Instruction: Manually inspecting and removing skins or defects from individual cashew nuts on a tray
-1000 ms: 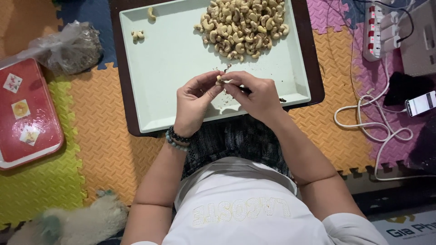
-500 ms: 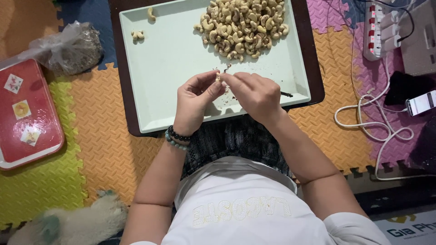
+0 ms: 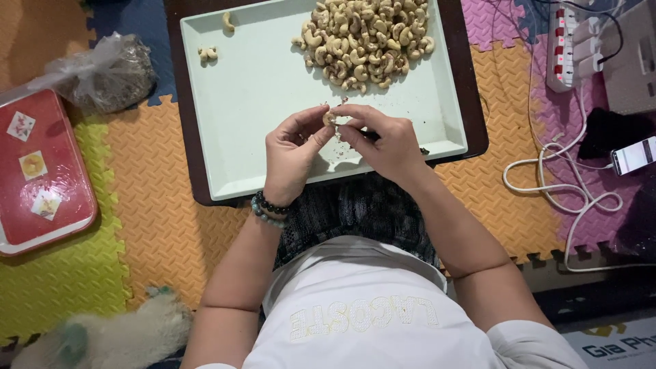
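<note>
My left hand [image 3: 292, 158] and my right hand [image 3: 384, 145] meet over the near part of a pale green tray [image 3: 260, 96]. Together their fingertips pinch one cashew nut [image 3: 329, 118], and small bits of skin lie on the tray beneath. A dark thin tool sticks out from under my right hand; I cannot tell how it is held. A heap of pale cashew nuts [image 3: 365, 41] fills the tray's far right. A few single nuts [image 3: 207, 53] lie at its far left. My left wrist wears a bead bracelet.
The tray rests on a dark brown board [image 3: 471, 102] over coloured foam floor mats. A red lidded box [image 3: 37, 171] and a clear plastic bag [image 3: 102, 72] lie left. A white power strip [image 3: 572, 44], white cables [image 3: 567, 184] and a phone [image 3: 634, 156] lie right. A furry animal [image 3: 109, 335] is at lower left.
Both hands rose slightly away from my body, still joined on the nut. The fingers shifted their pinch a little; more flecks of skin show on the tray.
</note>
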